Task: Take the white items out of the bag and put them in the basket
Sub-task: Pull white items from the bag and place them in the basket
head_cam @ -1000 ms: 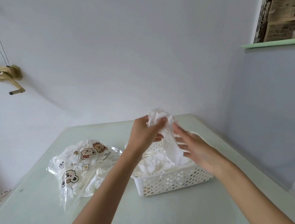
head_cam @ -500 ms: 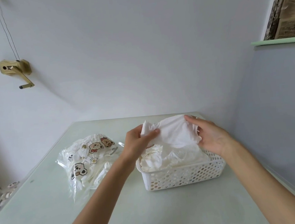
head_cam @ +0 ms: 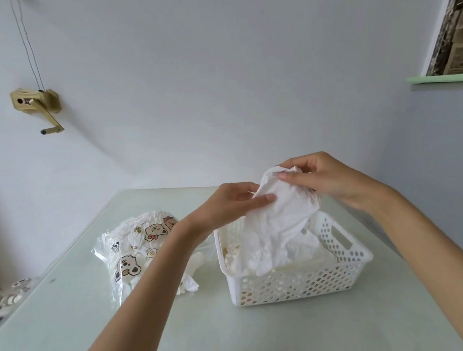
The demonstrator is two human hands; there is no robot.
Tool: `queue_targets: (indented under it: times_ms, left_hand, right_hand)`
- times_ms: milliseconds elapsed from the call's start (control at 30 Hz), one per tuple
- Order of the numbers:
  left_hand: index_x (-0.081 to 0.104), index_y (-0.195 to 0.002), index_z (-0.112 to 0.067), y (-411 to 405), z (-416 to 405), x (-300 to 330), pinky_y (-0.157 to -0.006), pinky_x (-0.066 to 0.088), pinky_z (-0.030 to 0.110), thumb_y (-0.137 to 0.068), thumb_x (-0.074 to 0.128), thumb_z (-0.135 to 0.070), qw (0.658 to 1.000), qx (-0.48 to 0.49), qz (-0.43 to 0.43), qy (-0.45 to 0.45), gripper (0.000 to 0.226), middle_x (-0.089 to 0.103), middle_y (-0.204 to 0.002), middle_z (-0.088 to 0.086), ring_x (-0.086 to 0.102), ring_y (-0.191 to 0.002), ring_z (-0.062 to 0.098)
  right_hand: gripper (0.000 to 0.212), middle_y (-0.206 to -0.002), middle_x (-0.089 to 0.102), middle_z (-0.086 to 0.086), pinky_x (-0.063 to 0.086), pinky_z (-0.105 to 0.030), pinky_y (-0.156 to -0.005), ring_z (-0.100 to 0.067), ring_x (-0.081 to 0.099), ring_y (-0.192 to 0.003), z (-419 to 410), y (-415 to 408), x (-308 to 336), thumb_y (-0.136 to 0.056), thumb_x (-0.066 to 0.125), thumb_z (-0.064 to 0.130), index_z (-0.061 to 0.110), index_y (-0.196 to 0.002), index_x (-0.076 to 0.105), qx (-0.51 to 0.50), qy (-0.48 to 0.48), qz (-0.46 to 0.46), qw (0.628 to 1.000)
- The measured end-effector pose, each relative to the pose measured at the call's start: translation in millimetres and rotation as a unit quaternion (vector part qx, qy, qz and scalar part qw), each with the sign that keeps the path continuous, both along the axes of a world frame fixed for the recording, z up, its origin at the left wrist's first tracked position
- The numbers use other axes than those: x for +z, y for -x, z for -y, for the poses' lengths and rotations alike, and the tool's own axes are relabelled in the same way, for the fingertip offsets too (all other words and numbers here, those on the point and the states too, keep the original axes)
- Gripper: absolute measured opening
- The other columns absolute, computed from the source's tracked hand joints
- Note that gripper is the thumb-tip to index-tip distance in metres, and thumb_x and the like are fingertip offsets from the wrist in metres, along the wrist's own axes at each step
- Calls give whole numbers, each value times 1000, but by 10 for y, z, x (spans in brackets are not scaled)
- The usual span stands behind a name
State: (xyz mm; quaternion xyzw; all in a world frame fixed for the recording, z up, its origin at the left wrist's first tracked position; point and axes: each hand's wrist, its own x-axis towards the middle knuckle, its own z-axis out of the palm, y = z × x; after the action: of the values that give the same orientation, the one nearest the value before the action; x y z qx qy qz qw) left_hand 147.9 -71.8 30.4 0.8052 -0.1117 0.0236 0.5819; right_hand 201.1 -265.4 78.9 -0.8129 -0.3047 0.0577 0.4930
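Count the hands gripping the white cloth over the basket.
2. The left hand pinches the white cloth at its left edge; the right hand grips its top, above the basket.

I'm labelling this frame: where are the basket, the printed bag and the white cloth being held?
basket (head_cam: pixel 296 284): head view, perforated front wall.
printed bag (head_cam: pixel 133 265): head view, bear print.
white cloth (head_cam: pixel 281 215): head view, hanging middle.

Head-worn wide-angle view, facing forward and down, close over table (head_cam: pixel 71 343)
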Motion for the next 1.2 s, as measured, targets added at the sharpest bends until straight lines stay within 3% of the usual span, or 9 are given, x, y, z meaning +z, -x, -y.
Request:
queue_targets:
  times_ms: [133, 333, 433, 633, 800, 867, 1000, 1100, 1200]
  left_hand:
    - [73, -84, -20, 85, -25, -34, -53, 40, 15, -91, 61, -39, 999, 34, 16, 19, 23, 62, -71, -6, 54, -62, 9]
    - [65, -74, -16, 35, -31, -63, -57, 49, 19, -81, 76, -25, 996, 75, 41, 17, 16, 65, -74, 0, 62, -63, 12]
    - [68, -85, -1, 23, -3, -116, -60, 52, 24, -82, 75, -16, 997, 72, 38, 0, 17, 67, -75, 6, 64, -66, 16]
    - [66, -80, 10, 25, 16, -191, -64, 50, 30, -77, 71, -1, 992, 96, 55, -57, 12, 63, -70, 11, 60, -63, 17]
    - [64, -89, -1, 94, -25, -159, -85, 51, 30, -78, 72, -49, 1000, -13, -7, -26, 50, 71, -88, 9, 69, -86, 20]
    - [55, -75, -6, 101, -59, -159, -85, 47, 30, -85, 63, -54, 999, -40, -4, -4, 50, 62, -76, 5, 63, -78, 18]
    - [50, -69, -17, 91, -65, -138, -56, 39, 16, -88, 65, -31, 1000, -22, 10, 15, 28, 59, -65, -8, 53, -58, 8]
    - [56, -78, -17, 36, -31, -128, -55, 46, 20, -83, 73, -23, 999, 7, 43, 10, 19, 70, -75, 2, 59, -62, 12]
    - [65, -88, -20, -23, -4, -154, -60, 42, 26, -77, 79, -23, 996, 38, 79, -11, 18, 64, -68, 8, 51, -59, 18]
  right_hand:
    - [26, -101, 74, -2, 55, -20, -81, -13, 70, -95, 122, -64, -21, -85, 69, 16, 19, -111, 70, 1, 43, -59, 997]
    - [32, -90, 71, 1, 53, -27, -86, -14, 66, -85, 114, -82, -7, -70, 73, 19, 13, -102, 71, 15, -61, -234, 970]
    - [13, -75, 64, 4, 53, -29, -75, -12, 62, -70, 82, -35, -36, -74, 66, 23, 17, -84, 71, 72, -128, -273, 951]
    - [13, -83, 71, 1, 53, -20, -67, -7, 66, -72, 73, -20, -114, -85, 67, 20, 14, -95, 72, -7, -74, -133, 988]
    - [12, -83, 70, -7, 51, -21, -67, -11, 63, -73, 150, 52, 4, -86, 68, 18, 16, -96, 74, -16, -23, 56, 998]
    - [18, -76, 65, -3, 51, -21, -68, -11, 61, -69, 221, 57, 109, -78, 74, 16, 19, -96, 75, 3, 5, 38, 999]
    - [34, -91, 66, -4, 53, -14, -71, -4, 66, -80, 361, -13, 200, -72, 78, 10, 20, -104, 74, 14, 112, -33, 993]
    - [34, -100, 69, -9, 52, -12, -68, -5, 66, -84, 399, -109, 171, -76, 77, 9, 15, -109, 71, -34, 170, -82, 981]
    - [28, -81, 69, -2, 51, -13, -64, -6, 63, -68, 407, -201, 130, -76, 78, 14, 9, -103, 71, -65, 208, -114, 969]
